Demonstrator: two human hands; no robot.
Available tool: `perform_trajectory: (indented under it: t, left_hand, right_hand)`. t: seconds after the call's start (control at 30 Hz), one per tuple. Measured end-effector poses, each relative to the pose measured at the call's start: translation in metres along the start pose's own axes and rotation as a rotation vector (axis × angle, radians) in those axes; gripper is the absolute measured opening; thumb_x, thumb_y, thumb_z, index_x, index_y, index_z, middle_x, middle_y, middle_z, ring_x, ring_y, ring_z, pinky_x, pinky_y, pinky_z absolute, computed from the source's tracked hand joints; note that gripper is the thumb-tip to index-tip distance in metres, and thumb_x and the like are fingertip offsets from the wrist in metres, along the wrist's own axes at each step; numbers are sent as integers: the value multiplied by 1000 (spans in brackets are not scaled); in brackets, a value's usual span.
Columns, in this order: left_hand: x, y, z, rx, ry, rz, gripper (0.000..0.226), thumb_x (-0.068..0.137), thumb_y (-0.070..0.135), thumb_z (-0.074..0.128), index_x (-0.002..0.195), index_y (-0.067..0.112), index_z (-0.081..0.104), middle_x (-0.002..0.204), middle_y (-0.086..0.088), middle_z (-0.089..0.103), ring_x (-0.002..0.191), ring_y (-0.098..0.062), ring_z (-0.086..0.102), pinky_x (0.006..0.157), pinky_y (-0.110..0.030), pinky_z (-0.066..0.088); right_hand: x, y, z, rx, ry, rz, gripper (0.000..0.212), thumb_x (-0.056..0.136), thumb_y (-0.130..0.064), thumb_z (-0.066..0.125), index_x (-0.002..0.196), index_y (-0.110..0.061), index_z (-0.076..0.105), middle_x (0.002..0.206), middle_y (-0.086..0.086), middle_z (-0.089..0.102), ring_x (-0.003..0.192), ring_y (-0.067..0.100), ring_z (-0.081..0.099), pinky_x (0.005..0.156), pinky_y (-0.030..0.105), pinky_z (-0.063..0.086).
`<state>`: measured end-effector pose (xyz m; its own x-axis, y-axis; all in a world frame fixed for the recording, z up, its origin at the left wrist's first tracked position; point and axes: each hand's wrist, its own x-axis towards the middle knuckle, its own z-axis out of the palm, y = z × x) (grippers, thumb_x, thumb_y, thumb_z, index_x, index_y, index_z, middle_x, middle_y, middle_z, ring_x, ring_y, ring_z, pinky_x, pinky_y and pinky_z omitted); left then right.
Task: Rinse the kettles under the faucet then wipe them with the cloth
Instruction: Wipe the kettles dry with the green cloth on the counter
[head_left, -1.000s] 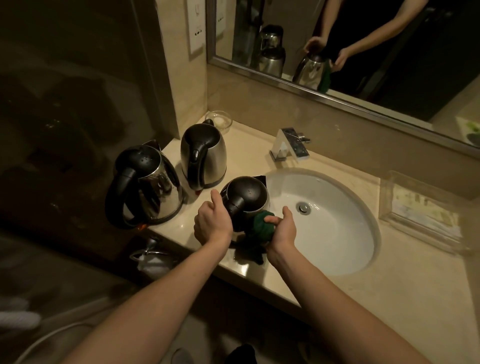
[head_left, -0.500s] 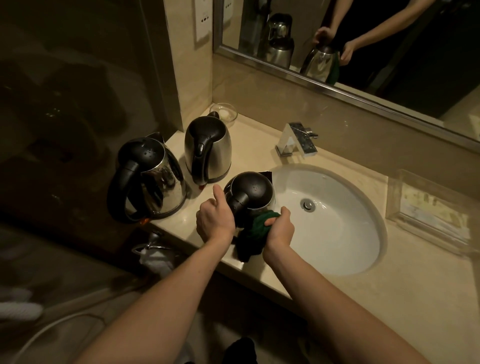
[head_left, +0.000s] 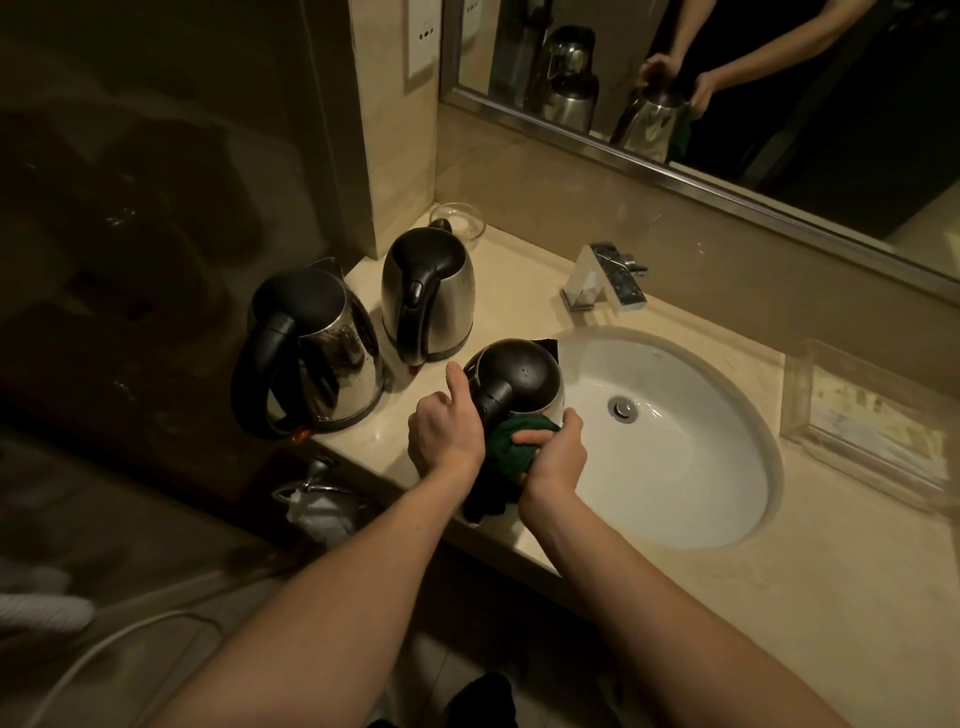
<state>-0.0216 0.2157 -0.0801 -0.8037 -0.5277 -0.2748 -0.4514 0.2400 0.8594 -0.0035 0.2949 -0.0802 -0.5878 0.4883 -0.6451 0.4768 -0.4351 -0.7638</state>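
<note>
A steel kettle with a black lid (head_left: 514, 376) stands at the left rim of the white sink (head_left: 675, 467). My left hand (head_left: 447, 431) grips its black handle, thumb up. My right hand (head_left: 553, 452) presses a dark green cloth (head_left: 511, 449) against the kettle's near side. Two more steel kettles stand on the counter to the left: a large one (head_left: 317, 353) and a smaller one (head_left: 428, 291) behind it. The chrome faucet (head_left: 602, 278) sits behind the sink, with no water running.
A small glass bowl (head_left: 460, 221) sits in the back corner. A clear tray (head_left: 872, 415) with papers lies right of the sink. The mirror (head_left: 727, 78) hangs above. A metal holder with a white towel (head_left: 317, 504) hangs below the counter's front edge.
My right hand has shifted the cloth slightly along the kettle's near side. The left hand keeps its grip on the handle. The view has tilted a little.
</note>
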Motion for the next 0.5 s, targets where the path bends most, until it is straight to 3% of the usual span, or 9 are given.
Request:
perform_trajectory:
  t: [0.13,0.2,0.33,0.5]
  left_hand:
    - [1,-1,0,5,-12,5,71,100,62,26,82,6,66,78,-6,59,78,-26,54,71,-34,35]
    - [1,-1,-2,6,-25,5,69,100,62,26,79,7,63,73,-3,55,71,-22,52,69,-33,34]
    - [3,-3,-3,-1,-45,25,70,99,64,26,75,8,62,80,-9,63,79,-27,59,69,-34,38]
    - [17,-7,-10,-75,-119,24,66,96,66,30,64,13,51,75,-12,63,75,-32,67,77,-52,58]
  right_hand:
    - [15,5,-8,-42,88,47,59,95,-47,36,48,-11,43,70,10,60,83,28,57,82,39,44]
    - [23,7,-13,-59,63,77,58,95,-49,35,50,-12,39,71,10,58,80,26,55,77,37,43]
    - [32,6,-20,-26,11,117,58,91,-52,38,46,-16,36,65,8,51,75,24,52,72,35,42]
    - [32,-11,-17,20,11,65,60,90,-51,41,40,-18,38,66,7,52,74,25,52,75,35,41]
